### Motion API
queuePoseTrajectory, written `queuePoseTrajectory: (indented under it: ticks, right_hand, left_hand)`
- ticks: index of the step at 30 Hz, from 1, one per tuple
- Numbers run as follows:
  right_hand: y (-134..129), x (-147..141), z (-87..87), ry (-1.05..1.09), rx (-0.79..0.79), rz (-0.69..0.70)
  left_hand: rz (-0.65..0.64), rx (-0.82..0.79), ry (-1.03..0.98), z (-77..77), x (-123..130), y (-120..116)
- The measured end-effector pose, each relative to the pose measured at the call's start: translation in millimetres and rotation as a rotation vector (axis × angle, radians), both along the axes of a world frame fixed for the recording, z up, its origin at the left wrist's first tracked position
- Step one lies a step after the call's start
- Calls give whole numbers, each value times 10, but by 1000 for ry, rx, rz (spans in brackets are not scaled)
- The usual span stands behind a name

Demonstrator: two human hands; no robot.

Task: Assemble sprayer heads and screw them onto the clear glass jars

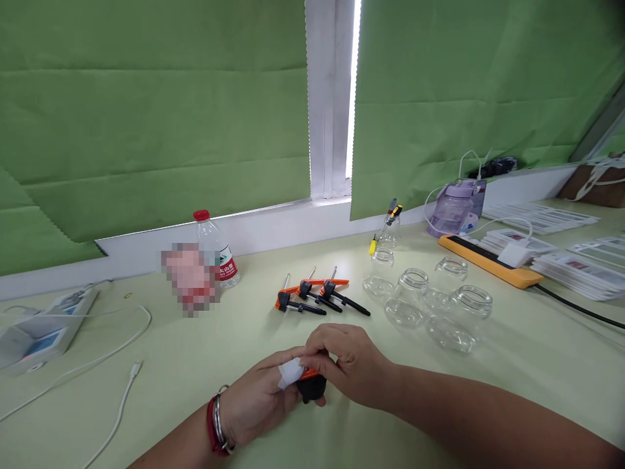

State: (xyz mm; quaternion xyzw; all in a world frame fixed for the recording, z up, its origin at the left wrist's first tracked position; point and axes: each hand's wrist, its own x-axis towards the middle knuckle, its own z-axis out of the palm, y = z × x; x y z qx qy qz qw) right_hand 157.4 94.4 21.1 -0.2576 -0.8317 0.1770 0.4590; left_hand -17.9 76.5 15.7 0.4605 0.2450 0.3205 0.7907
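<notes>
My left hand (263, 395), with white tape on its thumb and a red-and-silver bracelet at the wrist, is closed around a small black-and-orange part (312, 387). From above, my right hand (349, 361) pinches at the orange top of this part. Its fingertips touch the left thumb area, and whatever lies between them is hidden. Just beyond both hands, three crank-like assemblies (312, 296) with orange arms, black knobs and metal shafts lie side by side. Several clear glass jars (410, 303) stand to the right of these, open at the top.
Screwdrivers (392, 212) stand in a glass jar at the back. A red-capped bottle (225, 264) is at back left, near cables and a white power strip (53, 332). On the right are an orange power strip (488, 260), a purple bottle (452, 207) and stacked cards (583, 273).
</notes>
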Motion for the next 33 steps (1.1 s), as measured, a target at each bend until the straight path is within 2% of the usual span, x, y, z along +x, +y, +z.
queuePoseTrajectory:
  ticks: [5, 12, 17, 21, 24, 28, 33]
  right_hand:
    - [4, 8, 0, -6, -31, 18]
    - [29, -2, -35, -30, -45, 98]
    - [40, -6, -3, -96, -45, 135]
    - [81, 0, -61, -109, 31, 131]
    - [108, 1, -101, -144, 64, 116]
    - [101, 7, -64, -239, 67, 119]
    - [62, 25, 16, -394, 76, 139]
  left_hand:
    - [5, -5, 8, 26, 12, -16]
    - [14, -32, -16, -45, -9, 11]
    - [106, -128, -71, -53, -19, 25]
    - [179, -168, -109, -71, -30, 53]
    - [197, -140, -154, -88, -35, 79]
    - [194, -83, -179, -75, -35, 82]
    - [102, -4, -45, -2, -43, 52]
